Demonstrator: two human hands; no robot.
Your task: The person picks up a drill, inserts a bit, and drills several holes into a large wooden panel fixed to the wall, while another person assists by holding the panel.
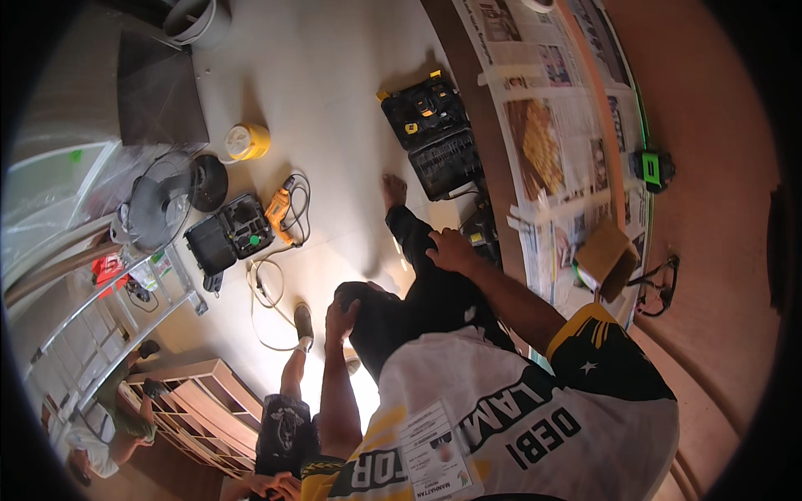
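Observation:
My left hand (341, 316) rests on the dark trouser cloth over my bent left knee (368, 321), fingers loosely bent and holding nothing. My right hand (448, 250) lies on my right leg (413, 238) with its fingers slightly apart, holding nothing. My bare right foot (394, 188) is on the pale floor (292, 100). Close to it are two open black tool cases (424, 104) (443, 163) with yellow parts. To the left, an orange corded power tool (279, 217) lies by another open black case (225, 242) and a loose pale cord.
Right: a newspaper-covered bench (535, 117) with a green-black device (652, 170) and cardboard box (604, 255). Left: a yellow container (246, 140), fan (163, 204), aluminium ladder (83, 326) and wooden shelving (196, 401). Two other people (280, 426) (109, 442) are at the lower left.

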